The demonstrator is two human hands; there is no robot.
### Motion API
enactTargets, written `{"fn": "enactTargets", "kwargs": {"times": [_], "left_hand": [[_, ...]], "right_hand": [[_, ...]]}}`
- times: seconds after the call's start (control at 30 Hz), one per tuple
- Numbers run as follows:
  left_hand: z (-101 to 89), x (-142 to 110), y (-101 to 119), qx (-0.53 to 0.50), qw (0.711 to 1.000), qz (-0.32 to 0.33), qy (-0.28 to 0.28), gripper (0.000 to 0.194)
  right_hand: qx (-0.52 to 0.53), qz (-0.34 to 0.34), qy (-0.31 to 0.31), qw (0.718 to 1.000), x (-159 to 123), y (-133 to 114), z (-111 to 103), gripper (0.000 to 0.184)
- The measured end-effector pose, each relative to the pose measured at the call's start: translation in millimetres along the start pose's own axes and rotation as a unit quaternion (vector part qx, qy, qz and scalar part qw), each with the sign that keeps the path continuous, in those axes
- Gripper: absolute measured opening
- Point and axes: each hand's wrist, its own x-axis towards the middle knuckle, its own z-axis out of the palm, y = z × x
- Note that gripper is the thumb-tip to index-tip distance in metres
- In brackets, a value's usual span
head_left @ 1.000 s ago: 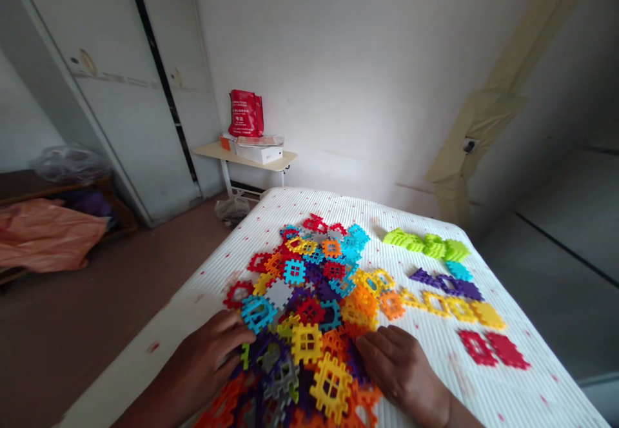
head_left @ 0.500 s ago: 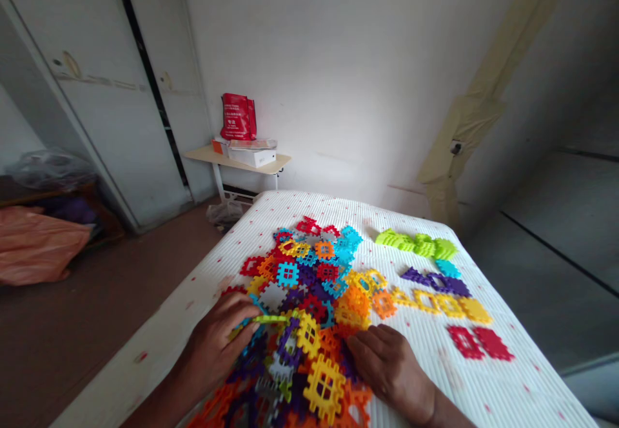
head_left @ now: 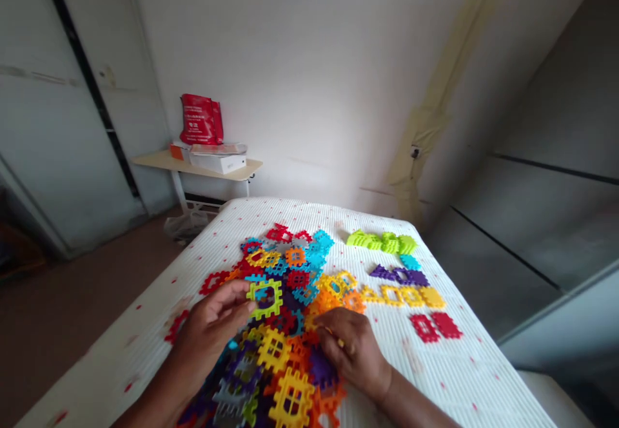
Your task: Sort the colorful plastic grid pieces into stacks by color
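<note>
**Lime-green plastic square frame (head_left: 277, 298) turned face-on**

Edge-on a moment ago, it now plainly shows its open centre and toothed rim. The left hand (head_left: 207, 321) pinches its edge above a multicoloured pile of plastic pieces (head_left: 322, 370). The right hand (head_left: 358, 349) curls over the pile, yellow showing between its fingers; its grip I cannot tell. Rightward, lime-green toothed pieces (head_left: 407, 244) lie on the white ribbed cover (head_left: 387, 383).

I see a side table (head_left: 147, 159) near the wall (head_left: 300, 80), with a white box (head_left: 225, 163) and an orange box (head_left: 176, 152) on it, red printed bag (head_left: 197, 122) above. Clear plastic bag (head_left: 186, 227) below. Tan tape (head_left: 435, 109) around a socket (head_left: 414, 151). Pale doors (head_left: 53, 118) to my left.
</note>
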Motion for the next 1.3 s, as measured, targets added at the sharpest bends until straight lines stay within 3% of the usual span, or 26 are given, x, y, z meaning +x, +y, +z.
{"fn": "enactTargets", "kwargs": {"times": [0.1, 0.17, 0.3, 0.37, 0.53, 0.63, 0.7, 0.77, 0.83, 0.93, 1.0, 1.1, 1.3], "left_hand": [[10.1, 6.8, -6.1, 0.051, 0.995, 0.085, -0.015, 0.027], [16.4, 10.7, -12.0, 0.113, 0.976, 0.185, -0.008, 0.019], [25.4, 10.0, -20.2, 0.207, 0.887, 0.411, 0.031, 0.008], [28.2, 5.9, -24.1, 0.230, 0.849, 0.474, 0.038, 0.011], [31.2, -2.9, -38.8, 0.268, 0.805, 0.528, 0.046, 0.015], [30.1, -3.6, -46.3, 0.275, 0.798, 0.533, 0.049, 0.020], [29.5, -2.4, -50.4, 0.271, 0.798, 0.537, 0.042, 0.021], [29.8, -0.3, -54.6, 0.257, 0.815, 0.517, 0.040, 0.022], [30.7, 2.4, -58.7, 0.224, 0.864, 0.448, 0.057, 0.020], [31.4, 6.3, -60.2, 0.128, 0.952, 0.273, 0.057, 0.017], [31.3, 7.2, -55.4, 0.053, 0.986, 0.154, 0.022, 0.024], [31.6, 5.0, -42.4, -0.016, 0.998, 0.048, -0.029, 0.037], [34.5, -0.1, -29.9, -0.059, 0.996, 0.011, -0.069, 0.036]], "right_hand": [[0.097, 0.094, 0.043, 0.990, 19.6, -6.9, 0.5, 0.020], [0.143, 0.143, 0.058, 0.978, 31.3, -9.7, 0.7, 0.024], [0.246, 0.197, 0.024, 0.949, 40.3, -9.6, 1.0, 0.029], [0.276, 0.215, 0.010, 0.937, 37.5, -7.7, 1.7, 0.034], [0.324, 0.266, -0.031, 0.907, 28.3, -6.3, 2.2, 0.054], [0.353, 0.273, -0.064, 0.893, 27.4, -8.0, 1.0, 0.058], [0.349, 0.260, -0.067, 0.898, 27.5, -8.2, 0.0, 0.057], [0.321, 0.239, -0.057, 0.915, 27.6, -6.8, -1.2, 0.055], [0.278, 0.204, -0.045, 0.938, 27.5, -4.4, -2.5, 0.056], [0.191, 0.126, -0.028, 0.973, 27.0, -1.1, -3.0, 0.059], [0.139, 0.086, -0.024, 0.986, 25.6, -0.4, -0.9, 0.060], [0.088, 0.066, -0.023, 0.994, 21.5, -1.2, 5.7, 0.061], [0.049, 0.030, -0.021, 0.998, 16.1, -1.6, 16.8, 0.056]]}}
